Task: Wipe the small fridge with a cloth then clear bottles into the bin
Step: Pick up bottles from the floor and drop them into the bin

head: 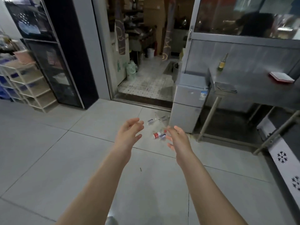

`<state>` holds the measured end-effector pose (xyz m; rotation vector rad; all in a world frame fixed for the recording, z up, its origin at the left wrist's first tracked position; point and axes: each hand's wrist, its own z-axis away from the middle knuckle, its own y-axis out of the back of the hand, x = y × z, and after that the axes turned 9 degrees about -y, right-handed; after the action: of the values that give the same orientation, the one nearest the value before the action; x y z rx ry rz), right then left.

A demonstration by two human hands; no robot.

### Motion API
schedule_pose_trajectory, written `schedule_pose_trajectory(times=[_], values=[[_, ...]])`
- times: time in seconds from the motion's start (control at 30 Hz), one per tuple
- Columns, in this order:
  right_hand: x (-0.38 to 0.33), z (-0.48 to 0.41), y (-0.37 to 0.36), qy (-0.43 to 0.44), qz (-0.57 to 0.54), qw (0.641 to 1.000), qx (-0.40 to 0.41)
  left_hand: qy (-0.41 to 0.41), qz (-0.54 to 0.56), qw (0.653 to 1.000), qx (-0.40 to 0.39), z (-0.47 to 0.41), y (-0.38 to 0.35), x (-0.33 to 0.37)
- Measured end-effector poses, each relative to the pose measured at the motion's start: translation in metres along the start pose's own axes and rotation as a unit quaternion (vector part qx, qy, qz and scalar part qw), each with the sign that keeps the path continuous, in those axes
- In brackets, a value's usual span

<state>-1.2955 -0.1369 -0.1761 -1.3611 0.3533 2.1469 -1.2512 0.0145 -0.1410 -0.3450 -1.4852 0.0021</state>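
The small grey fridge stands on the floor right of the doorway, against a steel table. Clear plastic bottles lie on the tiles in front of it: one with a red label and blurred ones behind. My left hand and my right hand are stretched out above the floor on either side of the red-label bottle, fingers spread, holding nothing. A grey cloth hangs over the steel table's left edge. I see no bin.
The steel table carries a glass bottle and stacked red-rimmed plates. A tall black glass-door cabinet and a cream shelf rack stand at the left. The open doorway leads to a tiled back room.
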Motion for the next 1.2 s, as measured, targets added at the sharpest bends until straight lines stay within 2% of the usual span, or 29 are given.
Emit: schedule_pose_trajectory(times=[0.4, 0.6, 0.87, 1.2], values=[[-0.05, -0.187, -0.121, -0.031, -0.046, 0.992, 0.115, 0.051, -0.035, 0.994, -0.085, -0.277, 0.058, 0.003], [-0.059, -0.252, -0.157, -0.051, -0.048, 0.986, 0.153, 0.096, -0.041, 0.987, -0.126, -0.37, 0.056, -0.016], [-0.075, -0.378, -0.167, -0.088, -0.091, 0.971, 0.201, 0.137, -0.068, 0.971, -0.183, -0.491, 0.014, -0.055], [-0.117, -0.537, -0.171, -0.127, -0.086, 0.957, 0.247, 0.18, -0.112, 0.95, -0.228, -0.647, -0.048, -0.098]])
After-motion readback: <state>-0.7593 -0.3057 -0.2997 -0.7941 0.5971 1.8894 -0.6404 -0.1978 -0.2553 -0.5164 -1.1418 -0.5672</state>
